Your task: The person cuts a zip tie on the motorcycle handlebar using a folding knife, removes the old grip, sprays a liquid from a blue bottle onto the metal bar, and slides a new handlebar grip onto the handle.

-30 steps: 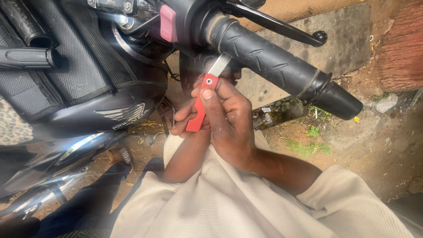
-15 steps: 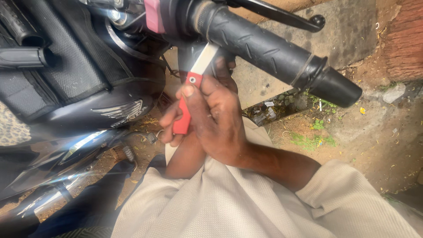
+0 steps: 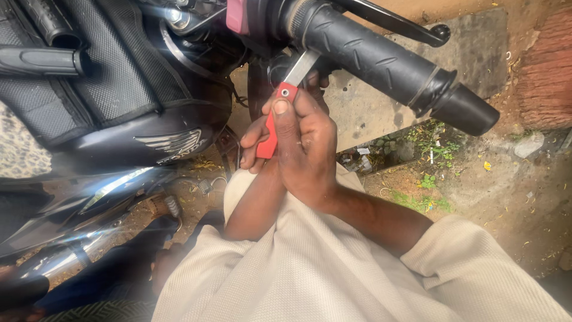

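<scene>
Two hands on one tool, under the motorcycle [image 3: 119, 113] handlebar. Largest first: the bike's black body fills the left, its black handlebar grip [image 3: 381, 59] runs from upper centre down to the right, brake lever [image 3: 393, 21] above it. Bare ground with concrete slab [image 3: 381, 113] and weeds behind.

Change since a second ago: the hands and tool sat lower, with the blade tip just short of the grip's inner end; now the blade tip is up in the dark gap below the switch housing [image 3: 262, 18], beside the grip's root. My read: tool has reached its working spot; what it touches is hidden.

Right hand [image 3: 304, 149] on top, fingers closed round the red-handled blade tool [image 3: 277, 116], thumb pressed along the handle near the pivot screw. Left hand [image 3: 253, 140] underneath, fingers curled against the handle's left side, mostly hidden.

Tool axis: long axis runs lower-left to upper-right, steep. Red handle low, flat metal blade [image 3: 300, 65] high, pointing up and away from the wearer toward the bar's underside. Tip not visible.
</scene>
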